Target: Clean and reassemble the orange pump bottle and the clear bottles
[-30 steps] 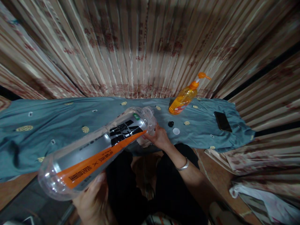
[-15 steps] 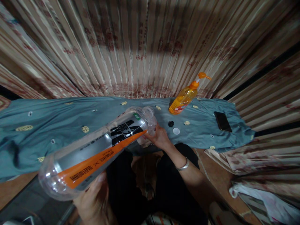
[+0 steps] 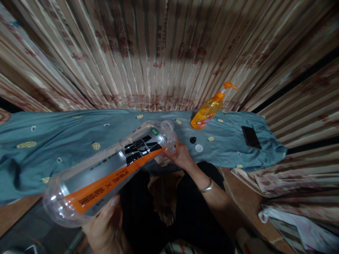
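A large clear plastic bottle [image 3: 106,176] with a silver, black and orange label lies slanted across the view, base at lower left and neck end at upper right. My left hand [image 3: 106,225] is closed around its lower part from beneath; most of the fingers are behind the bottle. My right hand [image 3: 180,155], a silver bangle on its wrist, is closed at the clear neck end. Its fingertips are partly hidden there. Just right of that hand, a small black cap [image 3: 193,140] and a white disc [image 3: 198,147] lie on the cloth.
A pump bottle [image 3: 206,114] of orange liquid stands on the teal cloth [image 3: 79,134] at the back right. Farther right lies a dark phone [image 3: 251,137]. Patterned curtains [image 3: 159,53] hang behind and at the right. A white plastic bag [image 3: 299,225] is at lower right.
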Tool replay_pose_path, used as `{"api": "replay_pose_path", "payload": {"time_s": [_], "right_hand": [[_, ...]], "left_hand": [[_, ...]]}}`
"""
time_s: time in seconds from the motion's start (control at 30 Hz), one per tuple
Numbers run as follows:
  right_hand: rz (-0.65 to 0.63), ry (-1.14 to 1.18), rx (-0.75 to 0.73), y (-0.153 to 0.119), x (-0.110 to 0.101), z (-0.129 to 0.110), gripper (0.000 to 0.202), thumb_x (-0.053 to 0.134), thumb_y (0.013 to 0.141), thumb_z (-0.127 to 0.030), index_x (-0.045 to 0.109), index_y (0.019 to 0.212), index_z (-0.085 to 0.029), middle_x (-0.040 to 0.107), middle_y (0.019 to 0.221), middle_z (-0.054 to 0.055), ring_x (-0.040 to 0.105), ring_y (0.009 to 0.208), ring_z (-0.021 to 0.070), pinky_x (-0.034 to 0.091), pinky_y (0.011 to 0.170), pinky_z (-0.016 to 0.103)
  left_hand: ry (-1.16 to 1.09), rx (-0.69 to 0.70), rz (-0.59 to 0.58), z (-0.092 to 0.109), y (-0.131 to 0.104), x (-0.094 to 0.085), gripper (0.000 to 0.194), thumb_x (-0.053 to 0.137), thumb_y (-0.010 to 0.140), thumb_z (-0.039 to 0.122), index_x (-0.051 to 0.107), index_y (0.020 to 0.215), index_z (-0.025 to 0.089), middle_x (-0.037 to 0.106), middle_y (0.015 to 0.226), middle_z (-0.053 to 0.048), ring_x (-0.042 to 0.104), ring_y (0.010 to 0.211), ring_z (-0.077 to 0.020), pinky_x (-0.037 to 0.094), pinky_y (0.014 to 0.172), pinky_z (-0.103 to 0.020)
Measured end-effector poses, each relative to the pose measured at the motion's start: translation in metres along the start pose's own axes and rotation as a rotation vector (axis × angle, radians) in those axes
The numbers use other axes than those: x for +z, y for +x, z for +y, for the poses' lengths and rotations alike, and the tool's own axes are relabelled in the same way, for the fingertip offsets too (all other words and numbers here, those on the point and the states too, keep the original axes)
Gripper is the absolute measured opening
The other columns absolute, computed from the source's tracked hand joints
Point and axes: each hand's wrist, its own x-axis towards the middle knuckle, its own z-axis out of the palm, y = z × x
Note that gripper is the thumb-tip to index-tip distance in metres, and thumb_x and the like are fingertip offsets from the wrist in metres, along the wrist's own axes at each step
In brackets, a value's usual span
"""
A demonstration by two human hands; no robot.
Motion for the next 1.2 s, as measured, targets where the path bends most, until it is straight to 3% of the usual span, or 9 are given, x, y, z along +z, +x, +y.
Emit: {"api": "replay_pose_path", "payload": {"time_s": [0.1,0.27,0.87,1.2], "right_hand": [[-0.013,-0.010,0.015,0.000,-0.001,-0.001,0.059,0.097,0.092,-0.051,0.077,0.138,-0.021,0.092,0.117,0.013,0.090,0.111,0.0382,0.071,0.094,0.045],[-0.004,-0.009,0.015,0.000,0.000,-0.002,0.057,0.098,0.092,-0.050,0.077,0.137,-0.022,0.092,0.117,0.013,0.090,0.110,0.0376,0.070,0.092,0.044],[0.007,-0.017,0.030,0.000,-0.002,-0.006,0.056,0.098,0.091,-0.049,0.078,0.137,-0.023,0.092,0.118,0.012,0.090,0.112,0.0378,0.071,0.096,0.047],[-0.001,-0.012,0.061,-0.001,-0.002,-0.008,0.057,0.098,0.091,-0.048,0.077,0.137,-0.021,0.092,0.123,0.014,0.090,0.118,0.0387,0.070,0.099,0.046]], "left_hand": [[-0.038,-0.006,0.045,-0.003,0.002,0.000,0.049,0.101,0.051,0.023,0.091,0.095,0.043,0.082,0.155,0.008,0.057,0.169,-0.0427,0.047,0.141,-0.065],[-0.040,-0.031,0.052,0.003,0.004,0.006,0.050,0.099,0.047,0.019,0.090,0.090,0.043,0.079,0.159,0.011,0.052,0.173,-0.0441,0.042,0.145,-0.067],[-0.028,-0.027,0.041,0.008,0.001,0.008,0.043,0.103,0.047,0.023,0.088,0.084,0.040,0.082,0.154,0.008,0.057,0.169,-0.0449,0.045,0.142,-0.067],[-0.038,-0.042,0.040,0.007,0.002,0.006,0.050,0.108,0.046,0.025,0.091,0.091,0.040,0.082,0.155,0.006,0.056,0.170,-0.0443,0.039,0.145,-0.067]]}}
